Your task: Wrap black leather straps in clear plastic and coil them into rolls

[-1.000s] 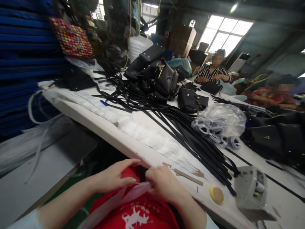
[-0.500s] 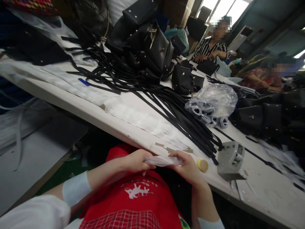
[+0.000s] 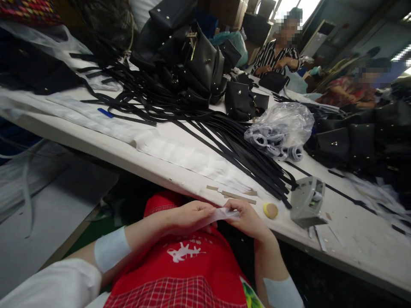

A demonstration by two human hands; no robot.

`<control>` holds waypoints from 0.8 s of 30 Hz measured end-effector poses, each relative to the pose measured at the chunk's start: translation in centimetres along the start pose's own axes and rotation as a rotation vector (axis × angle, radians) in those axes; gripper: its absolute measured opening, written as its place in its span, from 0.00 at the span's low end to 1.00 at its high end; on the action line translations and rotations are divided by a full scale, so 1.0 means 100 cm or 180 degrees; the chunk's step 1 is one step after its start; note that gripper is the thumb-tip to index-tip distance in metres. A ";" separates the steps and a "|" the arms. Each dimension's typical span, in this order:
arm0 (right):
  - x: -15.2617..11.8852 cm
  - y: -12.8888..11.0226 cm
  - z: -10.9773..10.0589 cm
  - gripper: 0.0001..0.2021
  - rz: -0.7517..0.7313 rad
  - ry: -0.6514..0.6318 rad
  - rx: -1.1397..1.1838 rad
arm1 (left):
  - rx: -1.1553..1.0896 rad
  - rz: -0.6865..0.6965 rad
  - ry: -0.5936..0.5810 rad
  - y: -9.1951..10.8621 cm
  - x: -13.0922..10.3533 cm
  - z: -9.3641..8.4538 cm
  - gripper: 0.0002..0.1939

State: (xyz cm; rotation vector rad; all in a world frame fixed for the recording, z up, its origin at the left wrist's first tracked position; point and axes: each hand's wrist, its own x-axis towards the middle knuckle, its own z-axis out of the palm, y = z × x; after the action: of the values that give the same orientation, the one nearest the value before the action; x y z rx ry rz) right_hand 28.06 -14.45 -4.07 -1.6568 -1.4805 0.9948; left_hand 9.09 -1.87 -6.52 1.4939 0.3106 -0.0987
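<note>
A thin, whitish, see-through strip (image 3: pixel 222 213) stretches between my two hands, just off the table's near edge and above the red apron. My left hand (image 3: pixel 192 215) is closed on its left part, fingers curled over it. At the other end, my right hand (image 3: pixel 246 217) pinches the strip between thumb and fingers. Whether the strip is plastic or thin paper I cannot tell. Several flat brown strips (image 3: pixel 239 197) lie on the table just beyond my right hand. To that hand's right sits a small round yellow-rimmed piece (image 3: pixel 270 210).
A grey tape dispenser (image 3: pixel 306 203) stands right of the yellow piece. Long black straps (image 3: pixel 237 143) run across the white table (image 3: pixel 154 173) to piled black handbags (image 3: pixel 202 64). A clear plastic bag (image 3: pixel 282 124) holds rolled pieces. Two people (image 3: pixel 276 60) sit farther back.
My hands have come closer together, with a shorter length of the strip showing between them. My left hand has shifted right. The camera view has turned slightly, so the table appears higher and further left.
</note>
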 end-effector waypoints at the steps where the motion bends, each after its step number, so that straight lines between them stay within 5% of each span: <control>1: 0.000 0.002 0.001 0.03 0.0079 0.0031 0.0031 | 0.0060 0.0043 0.0091 0.000 0.005 0.005 0.28; 4: -0.003 0.010 0.004 0.13 0.0385 0.0317 0.0311 | 0.0607 0.0367 0.0412 0.000 0.019 0.017 0.23; 7: -0.007 0.015 0.006 0.24 0.0677 0.0749 0.0817 | 0.0825 0.0431 0.1233 -0.002 0.028 0.022 0.22; 11: -0.014 0.020 0.008 0.25 0.0778 0.1212 0.1314 | 0.0624 0.0446 0.1990 -0.007 0.033 0.022 0.16; 16: -0.014 0.023 0.011 0.13 0.0767 0.1235 0.1391 | 0.0398 0.0425 0.1802 -0.010 0.032 0.021 0.24; 20: -0.010 0.015 0.017 0.11 0.0706 0.1285 0.1255 | 0.0959 0.0821 0.1500 -0.002 0.031 0.019 0.17; 24: -0.011 0.002 0.016 0.04 0.0051 0.1246 0.0764 | 0.1111 0.0833 0.0855 0.009 0.035 0.010 0.18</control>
State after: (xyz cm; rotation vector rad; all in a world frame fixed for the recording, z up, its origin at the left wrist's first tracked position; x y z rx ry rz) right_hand 26.71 -15.55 -4.85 -1.5805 -1.0490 0.7670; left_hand 12.77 -2.33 -6.51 1.8859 0.3211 0.2718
